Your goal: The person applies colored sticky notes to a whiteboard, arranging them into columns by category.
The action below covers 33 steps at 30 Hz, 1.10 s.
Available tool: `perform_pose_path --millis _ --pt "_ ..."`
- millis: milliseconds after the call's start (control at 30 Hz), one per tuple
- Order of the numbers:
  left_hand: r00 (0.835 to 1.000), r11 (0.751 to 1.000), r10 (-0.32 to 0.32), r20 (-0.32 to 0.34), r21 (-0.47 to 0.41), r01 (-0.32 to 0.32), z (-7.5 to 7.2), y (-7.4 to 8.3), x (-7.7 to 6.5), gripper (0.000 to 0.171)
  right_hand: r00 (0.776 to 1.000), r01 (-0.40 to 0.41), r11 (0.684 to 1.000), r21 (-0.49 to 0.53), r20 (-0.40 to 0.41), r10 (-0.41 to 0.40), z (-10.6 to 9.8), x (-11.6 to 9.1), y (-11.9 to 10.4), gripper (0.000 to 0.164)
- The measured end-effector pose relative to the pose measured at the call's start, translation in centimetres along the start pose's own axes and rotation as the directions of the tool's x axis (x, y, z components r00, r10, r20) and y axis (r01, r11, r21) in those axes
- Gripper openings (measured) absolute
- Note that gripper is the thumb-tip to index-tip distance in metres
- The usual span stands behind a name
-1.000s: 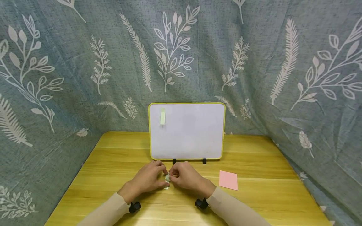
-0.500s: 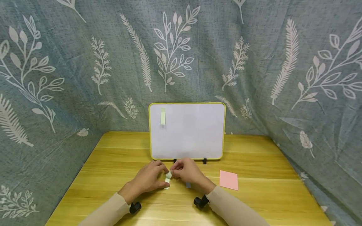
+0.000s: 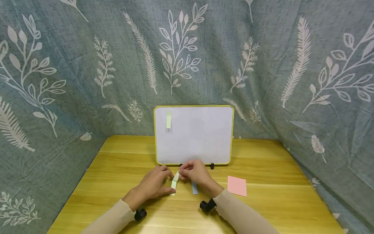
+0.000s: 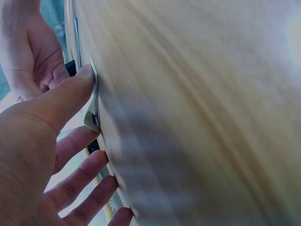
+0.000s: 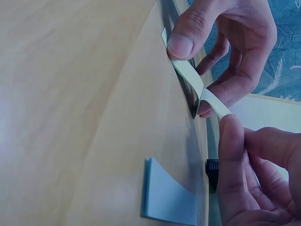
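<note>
A narrow pale green sticky note pad (image 3: 173,185) lies on the table below the whiteboard. My left hand (image 3: 153,184) steadies it: the thumb presses its near end, and the index fingertip is by its far end. The other left fingers rest spread on the tabletop in the left wrist view. Between thumb and fingers, my right hand (image 3: 198,174) pinches the free end of the pad's top sticky note (image 5: 215,101). That sheet bends up from the pad, its other end still meeting it. Beside the right hand lies a narrow blue sticky note pad (image 5: 170,195), partly covered in the head view.
A yellow-framed whiteboard (image 3: 194,139) stands behind the hands on small black feet (image 3: 212,166). One green strip (image 3: 168,120) is stuck at its upper left. To the right lies a square pink sticky note pad (image 3: 237,186) on the wooden table (image 3: 122,156). Patterned cloth surrounds the table.
My right hand has moved up and slightly right, drawing the green sheet from a curl into a straighter strip. The blue pad has come into sight. The left hand has stayed in place.
</note>
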State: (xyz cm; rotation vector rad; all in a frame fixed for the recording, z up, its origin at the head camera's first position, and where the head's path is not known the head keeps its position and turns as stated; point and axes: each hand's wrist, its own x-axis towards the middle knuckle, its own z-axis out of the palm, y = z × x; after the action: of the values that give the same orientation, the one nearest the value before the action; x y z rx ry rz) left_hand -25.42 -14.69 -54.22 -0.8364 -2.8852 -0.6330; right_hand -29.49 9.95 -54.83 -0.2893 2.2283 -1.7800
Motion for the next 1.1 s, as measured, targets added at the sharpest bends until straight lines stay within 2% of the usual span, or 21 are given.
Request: perform_pose_path --millis 233,467,633,1100 --pt "1.000 1.000 -0.007 0.006 -0.002 0.007 -0.1 0.1 0.0 0.048 0.999 -0.018 0.999 0.033 -0.047 0.019 0.2 0.2 -0.1 0.011" --pt "1.000 1.000 -0.006 0.007 0.014 0.006 -0.1 0.2 -0.1 0.052 0.993 0.003 1.000 -0.012 -0.119 -0.004 0.2 0.4 -0.1 0.009" --pt "1.000 1.000 -0.016 0.009 0.011 0.016 0.0 0.2 0.0 0.056 0.987 0.006 1.000 -0.008 -0.161 -0.007 0.2 0.4 -0.3 0.009" --pt "0.999 0.999 -0.042 0.016 -0.026 0.042 0.0 0.3 -0.1 0.058 0.968 0.088 0.995 -0.054 -0.232 -0.098 -0.5 0.4 -1.7 0.011"
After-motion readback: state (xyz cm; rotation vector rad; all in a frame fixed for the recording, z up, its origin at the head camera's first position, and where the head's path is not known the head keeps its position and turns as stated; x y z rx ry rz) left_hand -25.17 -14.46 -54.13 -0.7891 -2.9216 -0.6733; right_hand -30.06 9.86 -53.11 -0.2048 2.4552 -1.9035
